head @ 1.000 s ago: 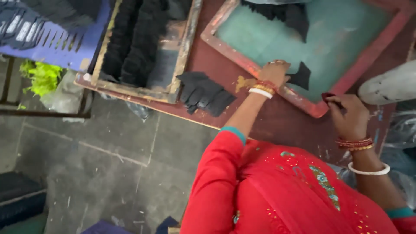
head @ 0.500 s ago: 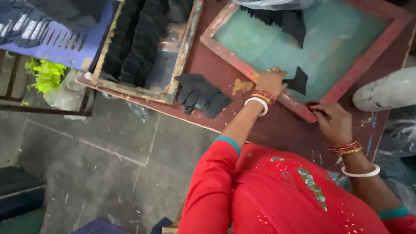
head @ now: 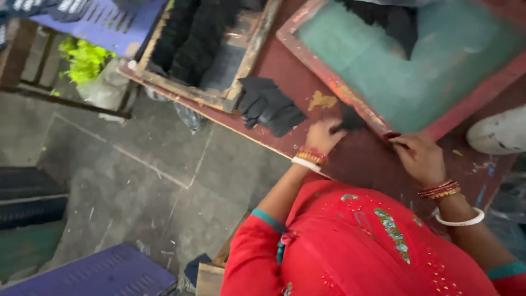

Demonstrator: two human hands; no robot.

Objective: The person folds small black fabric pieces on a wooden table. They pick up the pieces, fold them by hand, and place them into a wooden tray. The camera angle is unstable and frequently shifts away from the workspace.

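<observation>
Two hands at the red-framed mesh screen (head: 438,77)
left hand (head: 323,136) pinches a floppy black fabric piece (head: 349,120) at the frame's near edge; right hand (head: 421,158) curled loosely, fingertips touching that wooden edge, holding nothing

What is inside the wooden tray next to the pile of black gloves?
The wooden tray holds rows of black pieces standing packed together. Its bottom beneath them is covered.
</observation>
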